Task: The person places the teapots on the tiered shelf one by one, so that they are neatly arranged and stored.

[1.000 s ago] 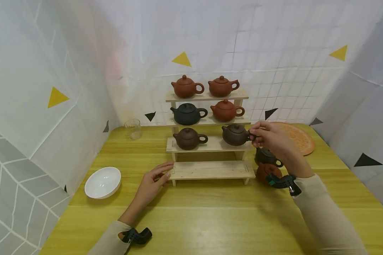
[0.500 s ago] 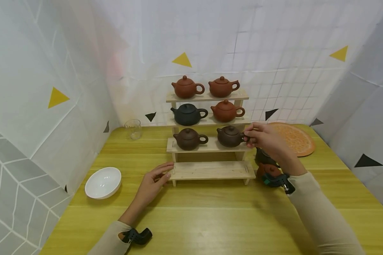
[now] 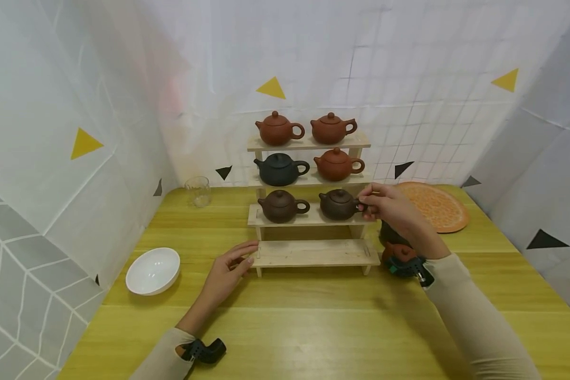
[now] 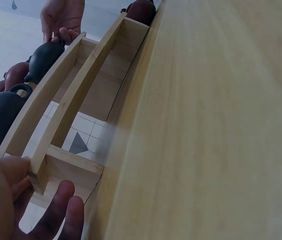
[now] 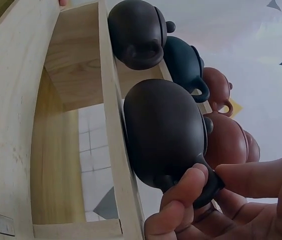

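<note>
My right hand (image 3: 390,208) pinches the handle of a dark brown teapot (image 3: 336,205), whose base is at the right part of the third tier of a wooden display stand (image 3: 313,253). In the right wrist view, thumb and fingers of the hand (image 5: 240,200) close on that handle, and the teapot (image 5: 163,130) looks level with the tier. To its left stands another dark brown teapot (image 3: 280,207). With relaxed fingers, my left hand (image 3: 228,272) touches the left end of the lowest tier; the left wrist view shows its fingers (image 4: 63,192) spread about that end.
Higher tiers hold a black teapot (image 3: 279,170) and several reddish-brown teapots (image 3: 337,165). Right of the stand, more teapots (image 3: 399,253) are partly hidden behind my right wrist. A round orange board (image 3: 437,208) lies behind them. At left are a white bowl (image 3: 153,272) and a glass cup (image 3: 198,191).
My right hand has moved left with the dark brown teapot and slightly down, bringing it nearer the other brown teapot on that tier. My left hand stays in place.
</note>
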### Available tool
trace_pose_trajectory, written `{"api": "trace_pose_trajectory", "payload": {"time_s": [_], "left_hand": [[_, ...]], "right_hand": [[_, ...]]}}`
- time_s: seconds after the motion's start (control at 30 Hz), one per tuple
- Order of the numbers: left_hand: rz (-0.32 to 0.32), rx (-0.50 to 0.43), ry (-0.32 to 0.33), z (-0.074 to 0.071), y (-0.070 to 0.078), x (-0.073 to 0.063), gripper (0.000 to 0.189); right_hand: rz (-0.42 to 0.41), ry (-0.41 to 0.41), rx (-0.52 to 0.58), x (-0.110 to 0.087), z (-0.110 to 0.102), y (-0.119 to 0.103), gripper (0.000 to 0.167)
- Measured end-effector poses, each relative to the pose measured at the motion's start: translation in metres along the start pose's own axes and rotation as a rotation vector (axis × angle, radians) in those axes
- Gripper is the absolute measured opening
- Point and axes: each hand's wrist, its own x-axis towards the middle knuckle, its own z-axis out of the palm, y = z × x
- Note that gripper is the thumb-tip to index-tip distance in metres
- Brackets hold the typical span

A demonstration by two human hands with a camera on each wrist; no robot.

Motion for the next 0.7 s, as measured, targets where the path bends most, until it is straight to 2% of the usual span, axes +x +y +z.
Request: {"api": "trace_pose_trajectory", "payload": {"time_s": [0.3, 0.5, 0.7], "left_hand": [[-0.009, 0.002, 0.002, -0.0005, 0.0022, -0.0002, 0.033], [-0.017, 0.006, 0.003, -0.0004, 0.0027, 0.0000, 0.033], [-0.025, 0.002, 0.001, -0.0007, 0.0019, -0.0004, 0.033]], "right_hand": [[0.018, 0.008, -0.033, -0.0002, 0.0014, -0.0022, 0.022], [0.018, 0.010, -0.031, -0.0020, -0.0004, -0.0003, 0.028], [-0.002, 0.044, -0.030, -0.0038, -0.0002, 0.0044, 0.031]]}}
